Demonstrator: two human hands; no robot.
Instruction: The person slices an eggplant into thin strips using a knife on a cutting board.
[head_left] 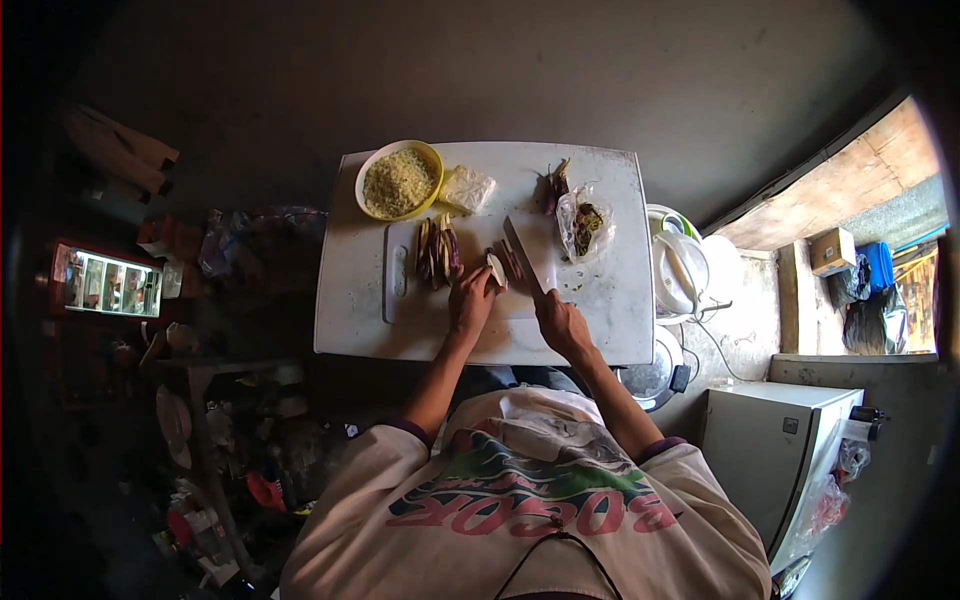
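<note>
My left hand (470, 300) is closed round a pale-fleshed eggplant piece (496, 269) on the white cutting board (398, 305). My right hand (563, 322) grips the handle of a knife (531, 256), whose broad blade points away from me and to the left over the board. Thin dark eggplant strips (511, 262) lie between the held piece and the blade. Left of them is a pile of long, cut eggplant pieces (437, 250), purple-skinned with pale flesh. Beyond the board at the right, whole eggplants (557, 187) rest on the white table (345, 335).
A yellow bowl (437, 158) of pale shredded food stands at the table's far left, with a clear bag of white contents (467, 189) beside it. An open plastic bag of green scraps (586, 225) lies right of the board. A white refrigerator (757, 450) stands at lower right.
</note>
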